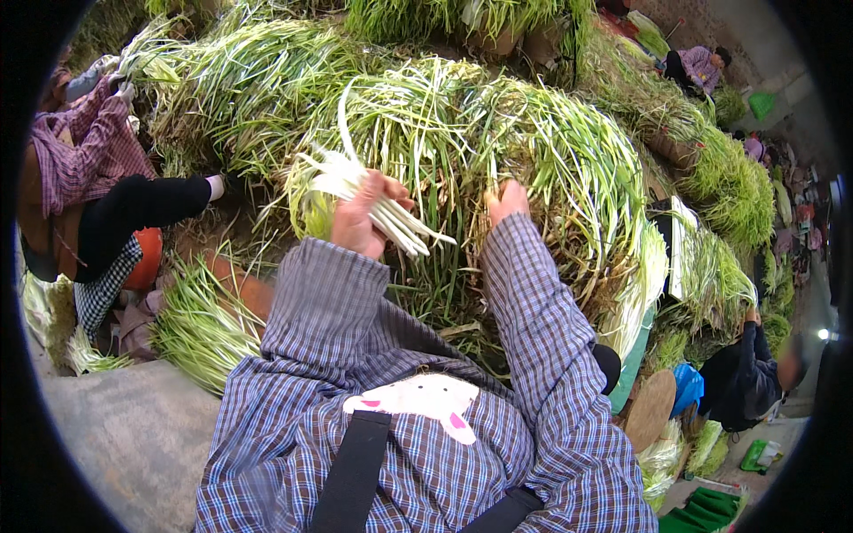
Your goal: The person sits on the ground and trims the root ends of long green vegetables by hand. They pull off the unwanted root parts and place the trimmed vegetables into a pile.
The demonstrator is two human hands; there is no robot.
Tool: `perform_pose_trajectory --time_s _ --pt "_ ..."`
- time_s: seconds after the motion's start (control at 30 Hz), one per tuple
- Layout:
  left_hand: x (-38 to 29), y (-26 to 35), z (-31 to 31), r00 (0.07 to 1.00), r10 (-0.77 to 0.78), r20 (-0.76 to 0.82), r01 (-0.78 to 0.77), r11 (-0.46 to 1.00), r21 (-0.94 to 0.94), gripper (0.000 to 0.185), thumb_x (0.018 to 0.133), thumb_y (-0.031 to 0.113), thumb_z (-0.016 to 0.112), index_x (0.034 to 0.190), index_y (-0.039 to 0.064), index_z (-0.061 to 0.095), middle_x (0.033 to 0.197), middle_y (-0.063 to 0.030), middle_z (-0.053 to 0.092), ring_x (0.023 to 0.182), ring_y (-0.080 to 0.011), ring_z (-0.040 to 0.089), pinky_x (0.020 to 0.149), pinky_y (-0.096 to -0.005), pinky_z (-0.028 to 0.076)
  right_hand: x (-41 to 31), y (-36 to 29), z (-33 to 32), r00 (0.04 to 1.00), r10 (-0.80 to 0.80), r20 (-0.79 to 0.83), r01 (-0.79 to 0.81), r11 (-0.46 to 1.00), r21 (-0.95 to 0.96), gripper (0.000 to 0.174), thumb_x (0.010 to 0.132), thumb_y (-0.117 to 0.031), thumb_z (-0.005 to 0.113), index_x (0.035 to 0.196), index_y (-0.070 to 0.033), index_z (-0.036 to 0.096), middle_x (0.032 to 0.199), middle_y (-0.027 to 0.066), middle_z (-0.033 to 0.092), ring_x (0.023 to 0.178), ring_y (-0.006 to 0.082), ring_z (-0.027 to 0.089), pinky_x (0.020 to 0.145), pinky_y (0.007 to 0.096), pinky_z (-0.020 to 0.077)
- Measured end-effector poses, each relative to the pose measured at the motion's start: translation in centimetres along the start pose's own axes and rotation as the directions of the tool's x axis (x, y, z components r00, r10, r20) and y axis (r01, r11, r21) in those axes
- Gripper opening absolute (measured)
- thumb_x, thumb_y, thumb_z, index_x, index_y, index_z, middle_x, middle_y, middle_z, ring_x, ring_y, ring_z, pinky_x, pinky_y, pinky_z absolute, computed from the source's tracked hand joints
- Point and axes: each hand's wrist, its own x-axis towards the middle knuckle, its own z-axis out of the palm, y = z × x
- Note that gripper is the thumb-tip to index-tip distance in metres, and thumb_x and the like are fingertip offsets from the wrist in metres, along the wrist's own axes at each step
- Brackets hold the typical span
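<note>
A bunch of white-stemmed stalks (400,223), which look like green garlic or scallions, is gripped in my left hand (363,216). The stem ends point to the lower right, and one long pale leaf curls up above the hand. My right hand (510,202) is closed at the front face of a large heap of the same leafy greens (426,120). Its fingers are partly hidden and seem to pinch a stalk of the heap. Brown, withered leaves (470,233) hang among the stalks between my two hands.
More green stalks (206,326) lie at my left beside a grey slab (126,433). On the left a person in a checked shirt (100,146) handles stalks. Another person in dark clothes (746,373) reaches to greens at right. White-stemmed greens (643,293) stand near my right elbow.
</note>
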Motion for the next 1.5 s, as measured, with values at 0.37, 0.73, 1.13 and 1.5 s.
perform_pose_trajectory --time_s 0.37,0.73,1.13,1.5 --pt "-0.1 1.5 -0.9 0.974 0.082 0.213 -0.041 0.980 -0.193 0.022 0.085 0.022 0.062 0.095 0.006 0.052 0.054 0.0029 0.036 0.043 -0.0092 0.039 0.038 -0.0262 0.038 -2.0 3.8 -5.6 0.962 -0.200 0.186 -0.064 0.499 0.864 0.008 0.081 -0.005 0.056 0.076 -0.006 0.049 0.060 0.0004 0.048 0.038 0.0068 0.040 0.031 0.0196 0.0307" --pt "-3.6 -5.9 1.3 0.912 -0.369 0.181 0.321 0.914 0.247 0.023 0.081 0.014 0.065 0.098 0.001 0.054 0.068 -0.0050 0.058 0.042 -0.0079 0.047 0.035 -0.0231 0.041 -18.2 10.0 -2.2 0.771 -0.626 0.117 0.386 0.607 0.695 0.017 0.075 -0.005 0.064 0.078 -0.005 0.047 0.062 -0.0018 0.042 0.052 0.0065 0.037 0.048 0.0216 0.0326" --pt "-4.8 -7.5 0.0 0.920 -0.392 0.024 0.343 0.831 0.437 0.019 0.075 0.011 0.071 0.088 0.003 0.059 0.061 -0.0021 0.057 0.041 -0.0096 0.050 0.034 -0.0223 0.040 -14.6 7.2 0.4 0.888 -0.164 0.429 -0.140 0.793 0.593 0.036 0.091 -0.025 0.052 0.116 0.001 0.047 0.065 -0.0015 0.049 0.050 0.0052 0.044 0.042 0.0203 0.0350" --pt "-3.0 -5.3 -0.4 0.949 -0.311 0.040 0.299 0.937 0.180 0.012 0.081 0.007 0.062 0.090 0.000 0.057 0.069 -0.0041 0.060 0.045 -0.0061 0.047 0.035 -0.0214 0.042 -13.3 5.3 3.5 0.842 -0.207 0.498 -0.507 0.009 0.862 0.008 0.087 -0.005 0.054 0.087 -0.012 0.049 0.063 0.0015 0.047 0.051 0.0131 0.045 0.043 0.0238 0.0411"
